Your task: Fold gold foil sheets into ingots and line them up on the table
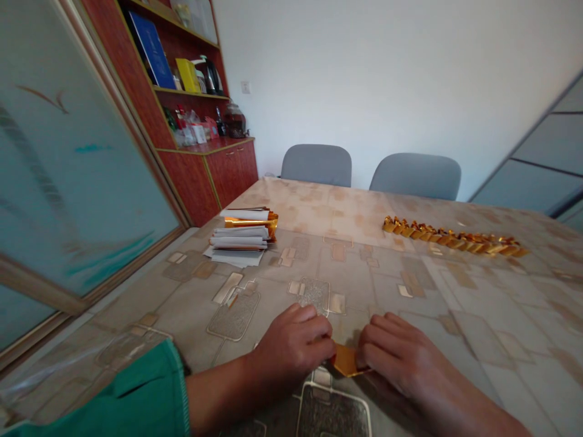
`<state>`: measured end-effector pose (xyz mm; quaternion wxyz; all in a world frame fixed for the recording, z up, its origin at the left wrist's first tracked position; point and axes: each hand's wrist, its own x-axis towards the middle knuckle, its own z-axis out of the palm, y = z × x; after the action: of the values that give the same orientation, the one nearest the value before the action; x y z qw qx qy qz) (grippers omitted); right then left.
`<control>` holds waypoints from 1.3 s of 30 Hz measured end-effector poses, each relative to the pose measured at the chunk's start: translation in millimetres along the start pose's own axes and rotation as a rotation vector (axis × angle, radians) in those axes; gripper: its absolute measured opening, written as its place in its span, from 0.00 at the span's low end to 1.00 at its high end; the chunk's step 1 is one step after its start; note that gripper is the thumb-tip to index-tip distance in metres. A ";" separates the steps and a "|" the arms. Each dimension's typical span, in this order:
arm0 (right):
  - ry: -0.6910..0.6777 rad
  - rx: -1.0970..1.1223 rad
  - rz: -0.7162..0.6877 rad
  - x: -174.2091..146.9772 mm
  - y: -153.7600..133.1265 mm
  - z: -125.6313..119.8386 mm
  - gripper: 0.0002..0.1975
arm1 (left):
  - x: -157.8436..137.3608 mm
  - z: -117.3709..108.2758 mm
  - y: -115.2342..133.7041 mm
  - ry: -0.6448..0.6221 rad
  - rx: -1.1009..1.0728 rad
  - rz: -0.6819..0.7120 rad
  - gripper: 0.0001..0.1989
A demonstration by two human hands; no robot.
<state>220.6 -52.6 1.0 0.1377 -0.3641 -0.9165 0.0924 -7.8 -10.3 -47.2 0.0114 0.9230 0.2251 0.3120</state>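
Note:
Between my two hands, low in the head view, is a small piece of folded gold paper (347,359). My left hand (296,340) is closed on its left end, with the thumb out of sight. From the other side my right hand (398,352) pinches the right end, fingers curled over it. Only the middle of the paper shows; my fingers cover both ends. A stack of gold and white paper sheets (241,243) lies on the table to the far left. Toward the back right runs a row of folded gold paper pieces (450,237), set close together.
The table (355,261) has a patterned cloth. Two grey chairs (316,164) stand along its far side, by a white wall. At the left are a red-brown cabinet (228,170) with bottles and boxes, and a frosted glass sliding door (86,158).

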 end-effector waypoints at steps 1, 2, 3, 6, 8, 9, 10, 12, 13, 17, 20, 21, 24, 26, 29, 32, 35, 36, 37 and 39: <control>-0.024 -0.028 -0.010 -1.9 1.2 5.0 0.09 | -0.7 -0.9 -0.9 -0.060 -0.009 0.001 0.10; -0.049 -0.039 -0.013 -3.9 2.0 9.8 0.08 | -1.3 -2.8 -2.1 -0.123 -0.036 0.003 0.09; -0.076 -0.033 -0.011 -5.8 2.4 14.1 0.06 | -2.1 -5.8 -3.2 -0.188 -0.078 0.011 0.08; -0.145 0.073 0.010 -9.5 2.0 21.1 0.04 | -5.6 -16.6 -3.0 -0.337 -0.143 0.063 0.10; -0.153 0.161 0.036 -9.6 0.7 20.4 0.05 | -9.2 -21.5 1.7 -0.378 -0.118 0.030 0.07; -0.153 0.200 0.052 -9.2 0.1 19.0 0.05 | -11.1 -22.8 5.1 -0.392 -0.122 -0.022 0.06; -0.153 0.234 0.068 -8.6 -0.5 17.1 0.04 | -13.0 -23.2 8.8 -0.397 -0.135 -0.078 0.07; -0.162 0.288 0.096 -7.5 -0.9 13.2 0.02 | -16.4 -23.0 15.4 -0.390 -0.156 -0.118 0.09; -0.167 0.309 0.105 -7.1 -0.6 11.5 0.02 | -17.9 -22.8 17.7 -0.385 -0.152 -0.099 0.09; -0.143 0.406 0.117 -7.2 5.3 8.7 0.05 | -22.2 -25.0 20.3 -0.353 -0.093 0.052 0.10; -0.116 0.487 0.136 -7.3 12.6 11.4 0.07 | -24.9 -27.6 19.1 -0.351 -0.097 0.078 0.13; -0.103 0.501 0.145 -6.9 14.9 13.2 0.07 | -25.7 -27.8 18.8 -0.355 -0.110 0.070 0.13; -0.044 0.500 0.207 -4.2 19.6 20.3 0.06 | -27.6 -25.7 18.8 -0.357 -0.173 0.016 0.11; -0.008 0.481 0.259 -1.3 20.5 25.1 0.06 | -28.0 -23.4 19.5 -0.367 -0.215 -0.049 0.09; 0.002 0.466 0.298 3.3 19.6 29.6 0.06 | -26.7 -22.3 20.4 -0.387 -0.246 -0.121 0.08; 0.002 0.447 0.337 6.0 17.6 31.0 0.05 | -23.2 -25.5 20.5 -0.422 -0.245 -0.123 0.11; 0.022 0.414 0.371 6.4 16.2 32.4 0.06 | -19.7 -30.1 20.1 -0.459 -0.223 -0.065 0.19; 0.025 0.399 0.379 6.2 15.9 33.2 0.06 | -19.1 -31.2 20.1 -0.463 -0.211 -0.045 0.21; 0.024 0.384 0.385 6.0 15.8 34.3 0.06 | -18.7 -32.0 20.2 -0.463 -0.198 -0.030 0.22; 0.015 0.347 0.400 5.5 15.6 36.8 0.06 | -19.0 -32.2 20.7 -0.455 -0.170 -0.020 0.22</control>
<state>215.0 -40.1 -36.9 0.1839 -0.5095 -0.7958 0.2706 -31.5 -40.7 -28.8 0.1427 0.9629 0.1989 0.1137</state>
